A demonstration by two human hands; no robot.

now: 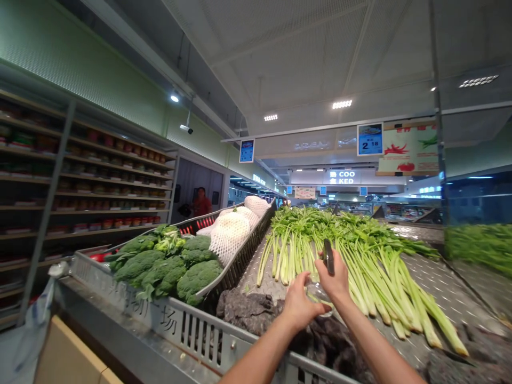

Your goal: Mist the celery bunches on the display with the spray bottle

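My left hand [301, 305] is curled around a clear, shiny, see-through thing [318, 291] in front of me. My right hand [336, 274] grips a dark, elongated piece [328, 257] that stands up from its fingers, close above the clear thing. Whether the two are joined I cannot tell. Just beyond both hands, bunches of celery [296, 253] lie in a row on a metal slope, leaves to the back. Below the hands is dark, crumpled grey cloth [248, 310].
A grey plastic crate [132, 298] on the left holds broccoli [168, 266] and pale vegetables in white foam nets [232, 232]. Shelves of jars [112, 181] line the left wall, with a person [201, 201] farther back. Price signs [370, 140] hang overhead. A mirror-like panel [476, 213] borders the right.
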